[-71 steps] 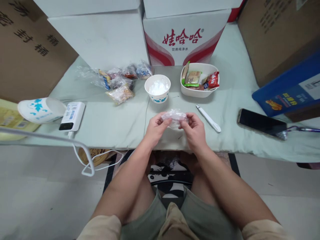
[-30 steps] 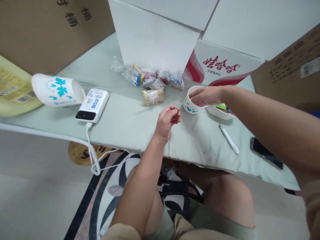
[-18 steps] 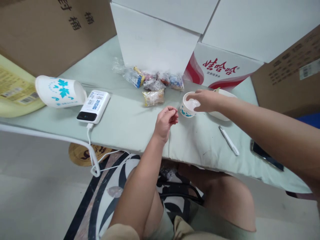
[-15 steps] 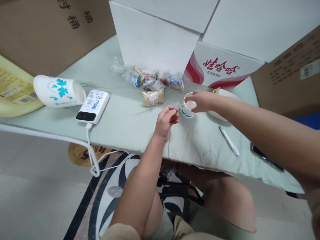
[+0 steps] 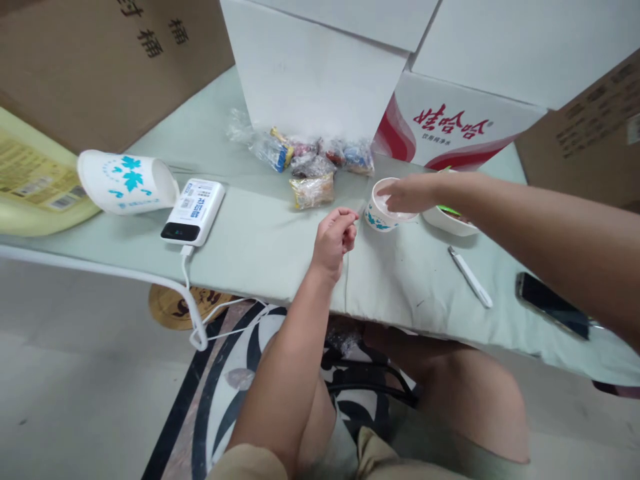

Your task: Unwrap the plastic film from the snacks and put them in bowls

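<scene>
Leaf-printed paper cup (image 5: pixel 379 221) stands upright on the pale green cloth (image 5: pixel 255 250), and the fingers of the right hand (image 5: pixel 413 192) dip inside its rim; whether they grasp anything I cannot tell. Just beside it, the left hand (image 5: pixel 334 241) is loosely clenched, thumb against forefinger. Behind these lies a heap of wrapped snacks (image 5: pixel 313 191), near a white carton (image 5: pixel 320 73). The right forearm crosses above a white tub (image 5: pixel 453 225), hiding much of it. Nearer the edge lie a slim white-handled tool (image 5: pixel 470 277) and, further right, a phone (image 5: pixel 553 305). Well to the left are a cabled power bank (image 5: pixel 194 213), a second paper cup (image 5: pixel 127 183) on its side, and a yellow jug (image 5: pixel 35 180). The upright cup's long axis is vertical, mouth upward. Pale, translucent material shows inside, partly covered by the fingers; the tub holds something edged in bright green.
</scene>
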Tool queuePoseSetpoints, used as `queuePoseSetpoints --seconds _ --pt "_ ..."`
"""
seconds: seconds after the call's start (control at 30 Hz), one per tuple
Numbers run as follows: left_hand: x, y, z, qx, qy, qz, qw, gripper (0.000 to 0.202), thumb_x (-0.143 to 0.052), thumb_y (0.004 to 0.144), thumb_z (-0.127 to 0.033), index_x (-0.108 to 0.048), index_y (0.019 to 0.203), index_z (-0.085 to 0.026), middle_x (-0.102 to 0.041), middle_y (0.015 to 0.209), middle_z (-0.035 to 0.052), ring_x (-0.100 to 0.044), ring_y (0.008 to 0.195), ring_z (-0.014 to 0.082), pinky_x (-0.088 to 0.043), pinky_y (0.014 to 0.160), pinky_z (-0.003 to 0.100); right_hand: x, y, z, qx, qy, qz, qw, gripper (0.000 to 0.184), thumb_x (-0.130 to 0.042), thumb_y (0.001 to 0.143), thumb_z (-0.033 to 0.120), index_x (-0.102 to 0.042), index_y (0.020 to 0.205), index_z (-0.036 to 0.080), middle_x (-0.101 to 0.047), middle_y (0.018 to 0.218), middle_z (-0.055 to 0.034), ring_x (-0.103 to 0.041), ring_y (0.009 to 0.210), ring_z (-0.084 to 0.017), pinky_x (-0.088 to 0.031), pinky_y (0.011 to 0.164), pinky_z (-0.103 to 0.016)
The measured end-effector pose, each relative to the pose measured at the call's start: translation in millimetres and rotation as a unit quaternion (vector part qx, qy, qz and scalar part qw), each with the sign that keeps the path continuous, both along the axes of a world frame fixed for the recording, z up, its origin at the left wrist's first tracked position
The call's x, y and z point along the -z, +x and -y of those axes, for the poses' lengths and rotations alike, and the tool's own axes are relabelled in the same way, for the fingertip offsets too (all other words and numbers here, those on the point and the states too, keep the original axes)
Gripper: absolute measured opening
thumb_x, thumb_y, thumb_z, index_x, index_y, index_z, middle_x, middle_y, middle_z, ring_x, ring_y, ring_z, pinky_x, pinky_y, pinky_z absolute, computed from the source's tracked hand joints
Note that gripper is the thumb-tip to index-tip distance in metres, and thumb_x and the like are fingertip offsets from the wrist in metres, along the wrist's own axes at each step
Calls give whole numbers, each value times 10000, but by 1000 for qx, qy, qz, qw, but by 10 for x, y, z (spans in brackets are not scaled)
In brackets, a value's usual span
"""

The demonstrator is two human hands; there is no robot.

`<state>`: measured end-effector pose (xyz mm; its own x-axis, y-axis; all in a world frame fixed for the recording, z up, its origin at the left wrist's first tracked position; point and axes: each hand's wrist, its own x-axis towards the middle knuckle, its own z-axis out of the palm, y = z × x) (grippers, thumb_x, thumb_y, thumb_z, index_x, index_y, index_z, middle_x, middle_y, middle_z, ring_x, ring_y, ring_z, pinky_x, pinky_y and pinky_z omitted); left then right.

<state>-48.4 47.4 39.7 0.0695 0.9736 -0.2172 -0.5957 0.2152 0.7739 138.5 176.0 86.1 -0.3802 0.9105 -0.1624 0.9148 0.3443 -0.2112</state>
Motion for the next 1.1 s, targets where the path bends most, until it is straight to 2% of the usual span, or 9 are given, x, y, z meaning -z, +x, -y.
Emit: queuePoseSetpoints --seconds 0.07,0.17,0.3,0.4,0.57,0.7,0.8,0.9,1.1 --pt "-9 -7 11 -17 -6 -1 1000 132 -611 742 -298 -537 745 -188 -416 475 -85 -259 380 35 -161 421 186 -144 -159 74 -30 29 56 998 309 -639 778 214 -763 1061 201 -731 819 -70 -660 816 -228 -483 813 -364" --pt "-18 -10 4 -68 -9 12 998 123 -573 756 -251 -497 684 -188 -368 440 -92 -225 355 32 -140 405 186 -177 -587 180 -96 119 -59 986 392 -486 890 213 -691 1223 193 -749 1072 -84 -674 972 -238 -502 885 -363" --pt "-3 -35 -23 -158 -5 41 987 169 -552 768 -217 -436 646 -200 -323 419 -102 -183 336 34 -117 394 202 149 -1139 190 -167 158 -32 973 517 -460 864 99 -590 1362 148 -624 1394 -141 -541 1295 -296 -417 1051 -444" --pt "9 -104 -27 -204 3 42 978 212 -558 794 -252 -438 627 -199 -312 418 -97 -183 336 36 -125 400 216 370 -1336 190 -203 177 28 963 475 -421 913 102 -560 1368 119 -637 1323 -185 -513 1301 -312 -349 1085 -484" --pt "-65 -302 -19 -300 -11 36 953 276 -513 827 -204 -385 582 -196 -264 429 -83 -187 354 41 -115 421 242 364 -1232 473 -152 136 18 979 334 -481 875 153 -622 1177 172 -601 1251 -159 -601 1037 -286 -462 803 -387" --pt "-136 -421 -30 -352 -76 78 930 289 -434 858 -140 -338 592 -200 -249 442 -71 -168 355 48 -126 420 259 306 -815 1003 -21 102 -206 973 516 -604 814 272 -485 1307 179 -596 1211 -136 -599 1018 -268 -501 825 -380" --pt "-117 -365 -38 -273 -87 71 955 263 -472 869 -221 -381 624 -202 -281 452 -80 -179 353 44 -140 403 235 402 -410 1528 54 4 -409 911 672 -644 842 412 -334 1417 255 -617 1123 -71 -626 954 -225 -531 832 -363" --pt "-37 -155 -1 -159 -54 -10 986 283 -592 827 -361 -439 651 -199 -353 482 -83 -258 376 40 -177 397 207 587 -72 1937 165 -24 -508 845 558 -702 810 479 -422 1254 290 -607 1053 -34 -630 925 -208 -547 812 -354" --pt "168 439 200 192 44 -138 971 441 -821 680 -460 -642 977 -187 -693 966 39 -658 823 143 -514 710 244 835 287 2001 269 -4 -603 751 629 -788 729 556 -439 1179 288 -591 1044 -22 -625 934 -203 -573 820 -361"
